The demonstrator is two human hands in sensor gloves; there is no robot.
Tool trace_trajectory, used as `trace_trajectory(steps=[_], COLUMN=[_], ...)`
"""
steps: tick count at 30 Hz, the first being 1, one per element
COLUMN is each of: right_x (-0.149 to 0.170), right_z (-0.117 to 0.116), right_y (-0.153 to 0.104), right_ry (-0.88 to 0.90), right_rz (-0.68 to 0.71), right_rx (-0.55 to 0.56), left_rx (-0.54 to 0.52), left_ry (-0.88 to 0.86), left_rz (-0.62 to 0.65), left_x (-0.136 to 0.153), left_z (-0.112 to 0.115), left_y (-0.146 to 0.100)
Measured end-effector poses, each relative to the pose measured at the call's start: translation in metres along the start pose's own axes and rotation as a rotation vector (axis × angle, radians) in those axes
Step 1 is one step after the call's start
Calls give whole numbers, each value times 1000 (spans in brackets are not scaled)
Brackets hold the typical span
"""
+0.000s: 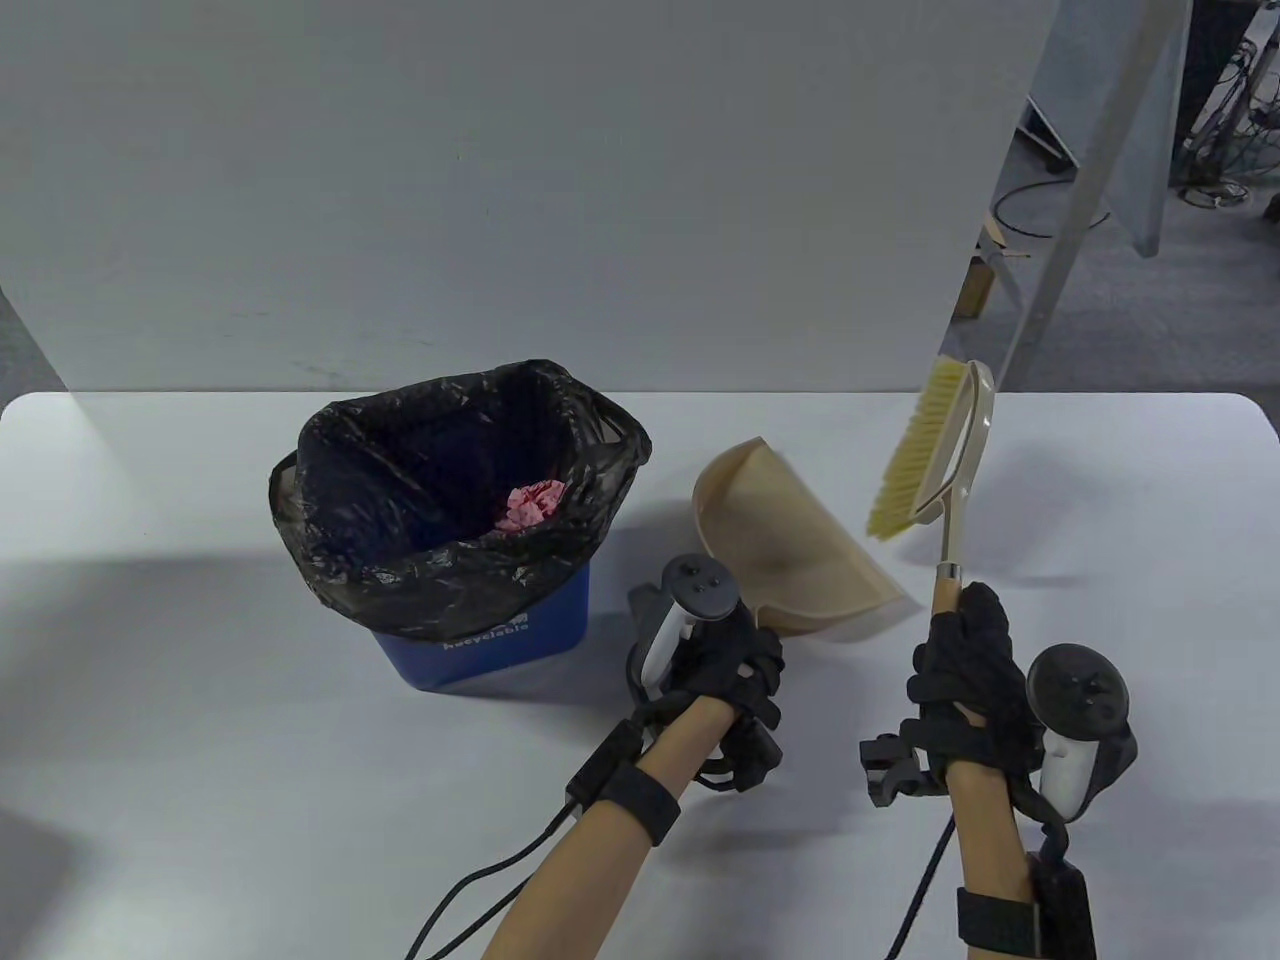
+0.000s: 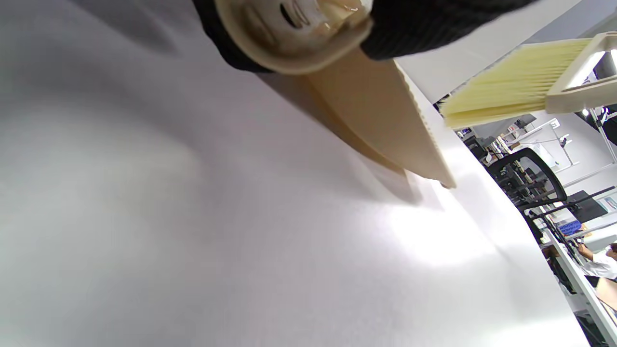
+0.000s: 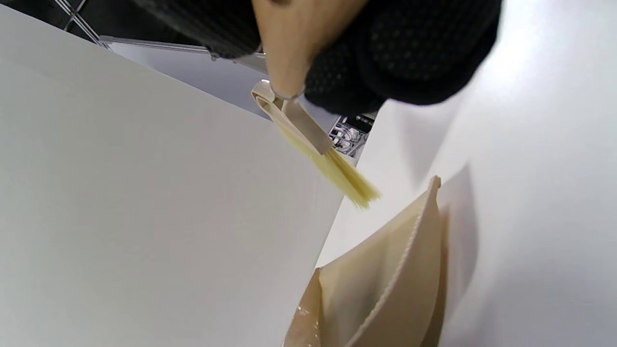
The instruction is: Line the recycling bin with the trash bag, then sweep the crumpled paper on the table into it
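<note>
One pink crumpled paper [image 1: 532, 503] inside black-lined blue bin [image 1: 500, 640].

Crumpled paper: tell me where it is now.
In the table view, the pink paper lies inside the bag lining the blue bin, on the table's left side, left of the dustpan.
</note>
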State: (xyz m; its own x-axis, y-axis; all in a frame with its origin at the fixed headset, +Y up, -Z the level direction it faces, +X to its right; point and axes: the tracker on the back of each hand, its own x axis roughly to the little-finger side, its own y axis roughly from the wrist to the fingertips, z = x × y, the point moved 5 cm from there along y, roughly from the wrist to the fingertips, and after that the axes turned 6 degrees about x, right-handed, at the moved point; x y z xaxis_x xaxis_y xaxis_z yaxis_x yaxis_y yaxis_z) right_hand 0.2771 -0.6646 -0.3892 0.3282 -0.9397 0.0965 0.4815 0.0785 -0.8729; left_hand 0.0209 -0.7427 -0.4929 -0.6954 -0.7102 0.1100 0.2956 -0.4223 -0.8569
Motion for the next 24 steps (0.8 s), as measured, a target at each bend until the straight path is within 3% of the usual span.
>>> trace_trajectory(steps=[9,13,17,24], right_x=[2,4,5,2], right_z=[-5,-7,-9,-11], right_y=[1,1,0,-1], right_ry=[-11,-6,-21,-72], right_rz=[-6,-9,-8,21], right_rx=[-25,-40,-49,-55], left_rx=[119,4,-130,-138], left_ry=[-105,-127,-79,218], left_rz=[44,31,63,229], left_x=[5,10,8,0], left_z=[6,-9,-21,-33], left_y=[5,-6,-34,-99])
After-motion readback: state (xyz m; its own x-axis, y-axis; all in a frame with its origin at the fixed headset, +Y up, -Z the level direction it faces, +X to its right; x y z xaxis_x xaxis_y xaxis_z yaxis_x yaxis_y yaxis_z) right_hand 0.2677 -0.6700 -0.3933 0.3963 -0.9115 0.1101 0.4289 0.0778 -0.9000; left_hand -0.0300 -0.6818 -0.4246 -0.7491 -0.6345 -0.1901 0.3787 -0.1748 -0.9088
